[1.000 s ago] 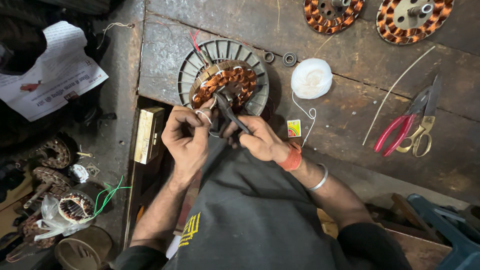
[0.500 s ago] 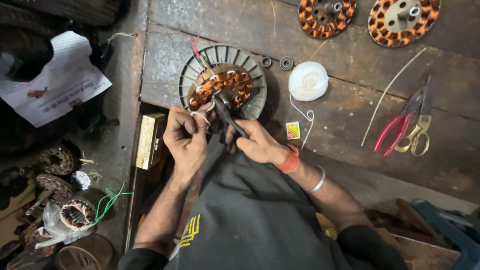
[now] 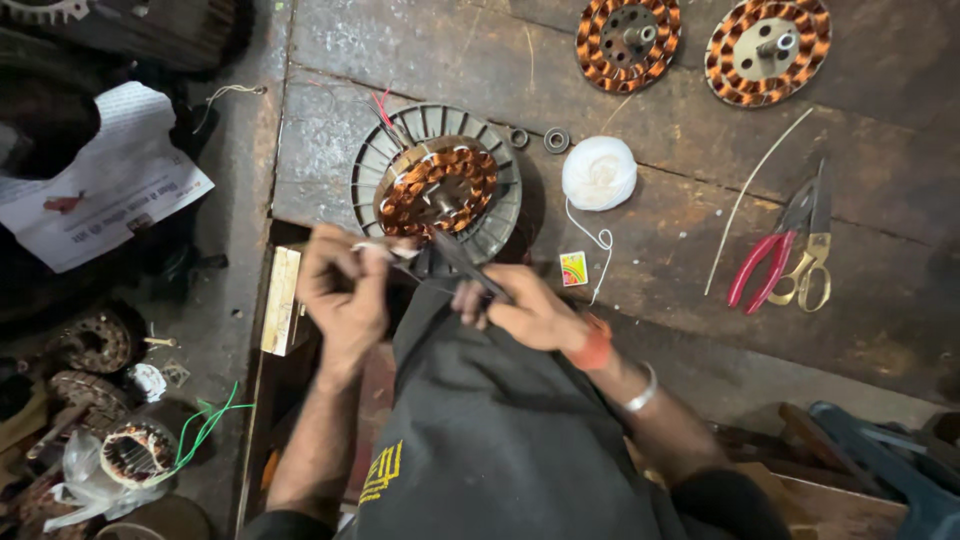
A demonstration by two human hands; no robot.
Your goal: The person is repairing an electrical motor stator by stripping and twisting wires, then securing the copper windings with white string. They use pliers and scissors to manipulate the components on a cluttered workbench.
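White thread ball [image 3: 598,172], red-handled pliers [image 3: 768,258]

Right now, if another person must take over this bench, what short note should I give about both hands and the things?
Left hand: fingers pinch a thin pale piece, blurred, near the front edge of the motor stator.
Right hand: grips a dark slim tool, its tip pointing toward the left fingers.
Stator: flat on the wooden bench, copper coils in place, red leads at its far edge.
Nearby: white thread ball, red-handled pliers, yellow-handled scissors, two more wound stators at the far edge.
Done: coils look wound. Left: whatever the hands are working at the front edge; details too blurred to tell.
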